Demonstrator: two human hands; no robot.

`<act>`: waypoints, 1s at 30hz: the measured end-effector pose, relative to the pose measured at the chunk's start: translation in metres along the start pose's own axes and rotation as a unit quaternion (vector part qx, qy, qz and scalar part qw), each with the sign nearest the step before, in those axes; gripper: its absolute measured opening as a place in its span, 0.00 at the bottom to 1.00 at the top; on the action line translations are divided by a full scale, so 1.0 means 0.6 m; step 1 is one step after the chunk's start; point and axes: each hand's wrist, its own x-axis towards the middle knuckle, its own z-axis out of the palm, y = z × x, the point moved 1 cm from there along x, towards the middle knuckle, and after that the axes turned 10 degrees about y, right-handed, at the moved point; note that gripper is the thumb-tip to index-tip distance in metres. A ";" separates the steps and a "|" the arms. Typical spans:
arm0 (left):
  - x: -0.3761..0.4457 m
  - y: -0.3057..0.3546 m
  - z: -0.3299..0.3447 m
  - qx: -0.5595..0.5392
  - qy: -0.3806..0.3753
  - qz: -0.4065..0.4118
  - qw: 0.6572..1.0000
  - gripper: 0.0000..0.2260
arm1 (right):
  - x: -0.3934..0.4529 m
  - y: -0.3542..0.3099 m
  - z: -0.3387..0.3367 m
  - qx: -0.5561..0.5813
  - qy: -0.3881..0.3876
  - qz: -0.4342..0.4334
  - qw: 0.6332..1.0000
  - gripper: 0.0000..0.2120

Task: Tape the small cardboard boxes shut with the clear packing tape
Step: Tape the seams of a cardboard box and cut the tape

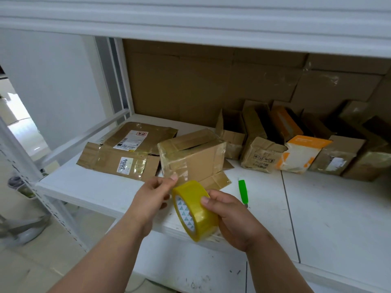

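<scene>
**Head view: tape roll in both hands, box on the shelf just beyond**

Head camera is the only view I have. Low in the centre of the frame my right hand (234,218) grips the roll of clear packing tape (195,210), which looks yellowish on the roll; the thumb lies curled over the outer face and the fingers wrap behind it. My left hand (152,197) sits just left of the roll, thumb and forefinger pinched together at the roll's top edge. I take it they hold the tape's free end, though the clear strip itself is too faint for me to make out.

Just above the hands, at mid-frame, a small cardboard box (191,155) stands on the white shelf (317,218). It already carries shiny tape bands, its top seam shows a dark gap, and a flap lies flat at its base toward me.

Left of it two flattened cartons (127,151) with white labels lie overlapped. To the right of the box, a green-handled cutter (242,192) lies on the shelf, near my right hand but apart from it. Along the right of the frame a row of open small boxes (296,144) stands against large brown cartons (211,81) at the back.
</scene>
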 end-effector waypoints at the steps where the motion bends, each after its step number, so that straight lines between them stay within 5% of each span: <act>1: -0.007 -0.002 0.003 -0.011 -0.008 -0.016 1.000 0.16 | 0.000 -0.002 0.000 -0.008 -0.004 -0.005 1.000 0.13; 5: -0.022 0.004 0.011 -0.061 -0.023 -0.058 0.996 0.10 | 0.003 -0.011 -0.005 -0.067 -0.018 -0.022 0.997 0.11; 8: -0.028 0.008 0.019 -0.081 -0.007 -0.064 0.995 0.07 | 0.012 -0.011 -0.021 -0.095 -0.021 -0.018 0.995 0.18; 11: -0.034 0.011 0.024 -0.085 0.014 -0.055 0.995 0.06 | 0.038 -0.009 -0.053 -0.145 0.076 -0.020 0.986 0.13; 13: -0.037 0.011 0.025 -0.087 0.030 -0.051 0.995 0.07 | 0.061 -0.008 -0.088 -0.359 0.159 -0.066 0.917 0.13; 15: -0.039 0.009 0.028 -0.092 0.042 -0.050 0.994 0.08 | 0.076 -0.002 -0.115 -0.601 0.153 -0.093 0.779 0.26; 17: -0.046 0.009 0.033 -0.099 0.045 -0.049 0.993 0.11 | 0.083 0.006 -0.130 -0.671 0.136 -0.109 0.721 0.32; 22: -0.056 0.007 0.042 -0.109 0.029 -0.037 0.993 0.22 | 0.103 -0.001 -0.160 -0.655 0.124 -0.131 0.734 0.30; 30: -0.054 0.002 0.050 -0.135 0.051 -0.044 0.989 0.13 | 0.131 -0.027 -0.186 -0.728 0.083 -0.111 0.671 0.18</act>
